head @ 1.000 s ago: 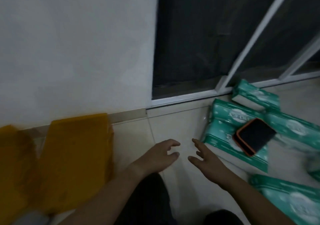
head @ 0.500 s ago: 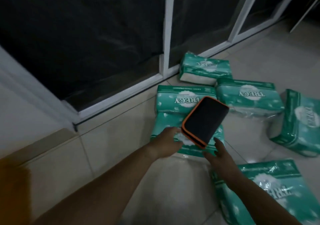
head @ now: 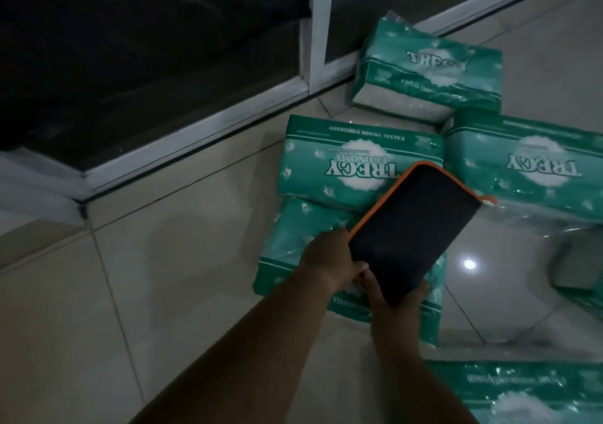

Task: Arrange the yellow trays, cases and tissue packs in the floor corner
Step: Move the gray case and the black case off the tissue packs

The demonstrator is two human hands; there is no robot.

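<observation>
A black case with an orange rim (head: pixel 412 231) lies tilted over a green tissue pack (head: pixel 326 169) and the pack below it (head: pixel 287 244). My left hand (head: pixel 329 260) grips the case's near left edge. My right hand (head: pixel 388 299) holds its near end from underneath, fingers partly hidden by the case. More green packs lie around: one by the window frame (head: pixel 430 74), one at the right (head: pixel 528 165), one at the bottom right (head: pixel 522 394). No yellow tray is in view.
A dark glass sliding door with a white frame (head: pixel 319 25) runs along the back. Its bottom rail (head: pixel 195 129) meets the pale tiled floor (head: pixel 146 276). A grey block (head: pixel 577 263) sits at the right edge.
The view swung right, away from the yellow trays. Both hands reached to the black case and took hold of its near end; it now sits lifted slightly off the packs.
</observation>
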